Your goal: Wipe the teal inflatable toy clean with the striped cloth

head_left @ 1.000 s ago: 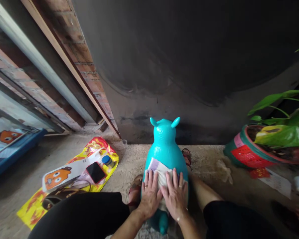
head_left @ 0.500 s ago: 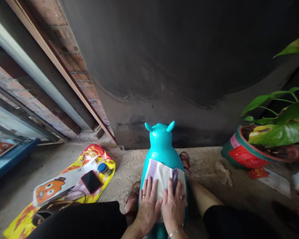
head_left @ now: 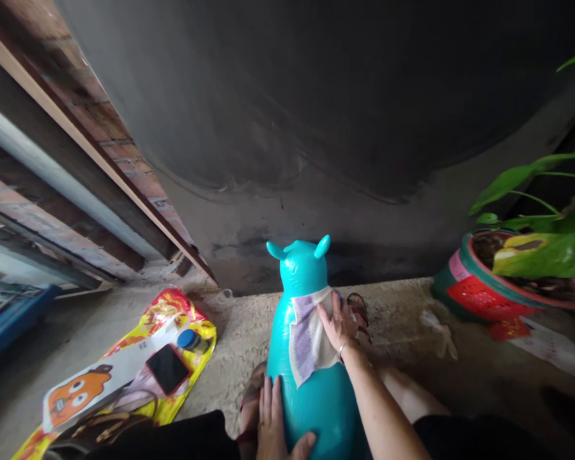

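Between my legs stands a shiny turquoise inflatable animal toy (head_left: 326, 409), its two-eared head facing the dark wall. A white and purple cloth (head_left: 311, 338) lies crookedly over its neck and upper back. My right hand (head_left: 339, 322) presses flat on the cloth's right side, fingers spread. On the toy's left flank, lower down, my left hand (head_left: 278, 421) rests with fingers stretched out and nothing in it. The left wrist runs out of the picture's bottom edge.
At left on the concrete floor, a yellow and red plastic bag (head_left: 206, 342) lies under a phone (head_left: 167, 369), a blue-capped bottle (head_left: 188, 339) and a brown bag (head_left: 100, 431). A potted plant (head_left: 474, 287) stands at right. The dark wall (head_left: 316, 128) rises close ahead.
My right hand has slid the cloth forward and right, up to the toy's neck, and the cloth has twisted. My left hand has come off the cloth onto the toy's bare side.
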Available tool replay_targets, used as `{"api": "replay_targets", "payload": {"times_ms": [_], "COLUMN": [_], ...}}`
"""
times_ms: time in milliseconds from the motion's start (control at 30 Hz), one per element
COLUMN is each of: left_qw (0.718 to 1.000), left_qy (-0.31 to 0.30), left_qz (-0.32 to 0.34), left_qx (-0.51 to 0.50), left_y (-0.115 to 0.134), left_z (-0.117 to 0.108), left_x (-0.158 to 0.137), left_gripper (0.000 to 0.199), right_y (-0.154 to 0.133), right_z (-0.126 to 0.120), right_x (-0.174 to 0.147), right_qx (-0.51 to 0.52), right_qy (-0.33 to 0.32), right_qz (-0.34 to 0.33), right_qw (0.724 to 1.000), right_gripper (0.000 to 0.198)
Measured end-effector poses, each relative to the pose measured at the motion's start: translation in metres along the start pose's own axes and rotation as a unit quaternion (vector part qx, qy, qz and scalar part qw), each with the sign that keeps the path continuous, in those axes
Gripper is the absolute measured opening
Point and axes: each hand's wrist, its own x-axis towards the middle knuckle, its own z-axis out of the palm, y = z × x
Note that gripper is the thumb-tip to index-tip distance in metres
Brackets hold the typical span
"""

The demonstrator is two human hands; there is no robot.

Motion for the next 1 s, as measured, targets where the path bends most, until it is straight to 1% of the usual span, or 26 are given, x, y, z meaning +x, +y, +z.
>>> {"api": "replay_targets", "payload": {"times_ms": [67, 133, 167, 233, 267, 300, 333, 367, 400, 433, 500, 533, 600, 633, 667, 700, 733, 767, 833, 900, 933, 967, 1000], "left_qw": [1.0, 1.0, 1.0, 0.999, 0.999, 0.999, 0.999, 0.999, 0.999, 0.999, 0.999, 1.0, 1.0, 1.0, 1.0, 1.0, 1.0, 1.0, 1.0, 1.0, 1.0, 1.0, 0.999], "left_qy": [0.001, 0.008, 0.013, 0.019, 0.019, 0.018, 0.016, 0.013, 0.011, 0.011, 0.01, 0.011, 0.01, 0.007, 0.003, -0.003, -0.009, -0.014, -0.018, -0.008, 0.0, 0.01, 0.019], "left_qz": [0.005, 0.012, 0.016, 0.028, 0.033, 0.034, 0.032, 0.03, 0.029, 0.026, 0.021, 0.016, 0.004, 0.001, 0.001, 0.001, -0.001, -0.005, -0.012, -0.002, 0.01, 0.024, 0.033], "left_qx": [0.01, 0.012, 0.009, -0.003, -0.009, -0.015, -0.02, -0.024, -0.027, -0.028, -0.024, -0.021, -0.013, -0.011, -0.009, -0.007, -0.005, -0.003, -0.001, -0.005, -0.009, -0.013, -0.016], "left_y": [-0.002, -0.003, -0.002, 0.001, 0.003, 0.005, 0.008, 0.01, 0.012, 0.013, 0.014, 0.014, 0.011, 0.01, 0.008, 0.006, 0.004, 0.002, -0.001, -0.003, -0.004, -0.004, -0.004], "left_z": [0.001, 0.001, 0.0, -0.003, -0.005, -0.007, -0.01, -0.011, -0.013, -0.014, -0.013, -0.012, -0.01, -0.01, -0.009, -0.008, -0.007, -0.006, -0.002, 0.002, 0.005, 0.007, 0.009], "left_x": [-0.001, -0.002, -0.002, -0.001, 0.0, 0.0, 0.001, 0.002, 0.002, 0.003, 0.003, 0.003, 0.003, 0.003, 0.003, 0.003, 0.003, 0.003, 0.002, 0.0, -0.001, -0.002, -0.003], "left_gripper": [0.108, 0.111, 0.111, 0.109, 0.106, 0.104, 0.101, 0.1, 0.098, 0.097, 0.096, 0.096, 0.096, 0.097, 0.099, 0.101, 0.104, 0.108, 0.113, 0.114, 0.112, 0.11, 0.107], "right_y": [0.012, 0.03, 0.04, 0.059, 0.066, 0.07, 0.071, 0.07, 0.065, 0.058, 0.039, 0.028, 0.008, 0.0, -0.006, -0.01, -0.011, -0.01, -0.002, 0.01, 0.014, 0.017, 0.017], "right_z": [0.013, 0.037, 0.052, 0.078, 0.087, 0.091, 0.091, 0.086, 0.077, 0.064, 0.036, 0.023, 0.002, -0.004, -0.007, -0.006, -0.002, 0.005, 0.024, 0.041, 0.047, 0.051, 0.051], "right_x": [-0.032, -0.081, -0.109, -0.156, -0.173, -0.183, -0.185, -0.179, -0.165, -0.146, -0.097, -0.071, -0.03, -0.017, -0.011, -0.013, -0.023, -0.039, -0.085, -0.133, -0.151, -0.163, -0.167], "right_qx": [-0.008, -0.011, 0.004, 0.025, 0.037, 0.043, 0.047, 0.048, 0.046, 0.042, 0.032, 0.021, 0.003, -0.003, -0.007, -0.01, -0.014, -0.021, -0.038, -0.068, -0.076, -0.084, -0.087], "right_qy": [0.008, 0.027, 0.044, 0.114, 0.136, 0.15, 0.149, 0.137, 0.116, 0.09, 0.041, 0.032, 0.032, 0.035, 0.038, 0.038, 0.034, 0.031, 0.023, 0.048, 0.053, 0.057, 0.056], "right_qz": [0.019, 0.025, 0.017, 0.006, 0.0, 0.006, 0.014, 0.026, 0.038, 0.043, 0.041, 0.039, 0.033, 0.032, 0.032, 0.03, 0.024, 0.016, -0.016, -0.062, -0.066, -0.07, -0.072], "right_qw": [1.0, 0.999, 0.999, 0.993, 0.99, 0.988, 0.988, 0.989, 0.991, 0.994, 0.998, 0.999, 0.999, 0.999, 0.999, 0.999, 0.999, 0.999, 0.999, 0.995, 0.993, 0.992, 0.992], "right_gripper": [0.066, 0.069, 0.072, 0.077, 0.083, 0.086, 0.088, 0.087, 0.085, 0.082, 0.077, 0.075, 0.069, 0.068, 0.068, 0.067, 0.065, 0.062, 0.058, 0.061, 0.061, 0.061, 0.06]}}
